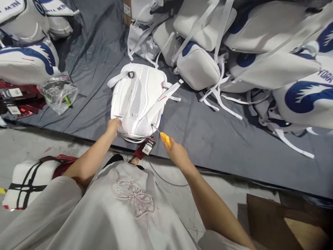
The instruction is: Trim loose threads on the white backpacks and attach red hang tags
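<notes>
Yellow-handled tool [165, 139] in right hand [177, 152]

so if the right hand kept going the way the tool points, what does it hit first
Most likely the white padded goalie pad on the grey tarp. The right hand holds a yellow-handled tool whose thin metal tip is aimed at the pad's lower edge, seemingly almost touching; depth is unclear.

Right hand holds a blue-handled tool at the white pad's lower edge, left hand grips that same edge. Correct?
Not quite: the tool's handle is yellow, not blue. The head view shows it in the right hand, its thin metal tip at the lower edge of the white pad. The left hand does grip that same edge.
</notes>
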Demonstrator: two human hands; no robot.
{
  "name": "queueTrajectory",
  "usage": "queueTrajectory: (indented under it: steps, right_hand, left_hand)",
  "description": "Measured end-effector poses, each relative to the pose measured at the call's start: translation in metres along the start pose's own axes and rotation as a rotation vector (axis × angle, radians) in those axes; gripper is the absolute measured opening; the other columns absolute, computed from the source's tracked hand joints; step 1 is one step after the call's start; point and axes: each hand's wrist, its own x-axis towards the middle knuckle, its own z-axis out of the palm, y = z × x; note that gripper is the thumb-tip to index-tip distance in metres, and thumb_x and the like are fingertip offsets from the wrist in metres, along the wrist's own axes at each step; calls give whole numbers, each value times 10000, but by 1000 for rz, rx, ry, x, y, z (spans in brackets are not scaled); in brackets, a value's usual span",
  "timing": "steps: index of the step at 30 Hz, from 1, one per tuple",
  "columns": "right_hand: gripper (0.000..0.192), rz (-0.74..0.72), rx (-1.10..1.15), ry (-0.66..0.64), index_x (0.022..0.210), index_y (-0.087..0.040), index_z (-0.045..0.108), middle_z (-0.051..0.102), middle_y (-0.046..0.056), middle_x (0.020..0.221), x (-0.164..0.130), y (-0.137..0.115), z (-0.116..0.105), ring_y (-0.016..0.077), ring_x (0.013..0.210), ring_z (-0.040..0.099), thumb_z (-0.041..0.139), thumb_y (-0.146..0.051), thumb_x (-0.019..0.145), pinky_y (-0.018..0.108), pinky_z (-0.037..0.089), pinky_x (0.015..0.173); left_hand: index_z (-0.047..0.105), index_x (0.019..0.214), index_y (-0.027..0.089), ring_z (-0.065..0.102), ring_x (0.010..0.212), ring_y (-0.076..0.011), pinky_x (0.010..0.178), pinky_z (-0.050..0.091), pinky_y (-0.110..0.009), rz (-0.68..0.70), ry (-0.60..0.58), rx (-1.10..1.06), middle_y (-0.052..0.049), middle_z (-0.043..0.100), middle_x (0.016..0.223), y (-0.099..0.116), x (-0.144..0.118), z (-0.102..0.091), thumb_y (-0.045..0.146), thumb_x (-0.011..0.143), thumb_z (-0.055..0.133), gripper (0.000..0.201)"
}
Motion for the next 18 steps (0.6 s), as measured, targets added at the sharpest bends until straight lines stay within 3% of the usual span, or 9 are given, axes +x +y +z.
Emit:
queueTrajectory:
  steps: [3, 6, 12, 18]
  right_hand:
    - [335, 4, -103, 13, 1207, -175, 551, 730, 140, 895, 7, -15, 12, 276, 822, 717, 356, -405, 1061, 292, 414, 633]
    - [318, -74, -148, -14, 1271, -176, 522, 735, 139, 933, 11, -30, 22, 269, 826, 720, 380, -365, 1059, 288, 418, 642]
    - [373, -224, -73, -83, 1335, -203, 506, 744, 124, 987, 30, -57, 30, 259, 901, 716, 378, -419, 1059, 280, 427, 688]
    - [460, 132, 35, 41, 1396, -134, 427, 727, 165, 950, 38, -38, 43, 257, 818, 713, 288, -431, 1074, 296, 435, 678]
  left_hand:
    - [619, 1107, 116, 684, 972, -218, 955, 541, -354, -181, -78, -53, -135, 688, 904, 2, 21, 4, 352, 969, 541, 284]
    - [635, 1087, 90, 689, 1021, -242, 983, 543, -358, -286, -201, -147, -178, 697, 959, 4, 28, 17, 423, 982, 498, 375]
    - [665, 1122, 139, 664, 1144, -253, 1024, 527, -357, -305, -508, -378, -151, 718, 1107, -8, 26, 11, 620, 911, 545, 539]
    - [640, 1219, 120, 698, 1075, -267, 974, 536, -366, -350, -661, -382, -154, 742, 1051, -12, 42, -4, 697, 905, 483, 675]
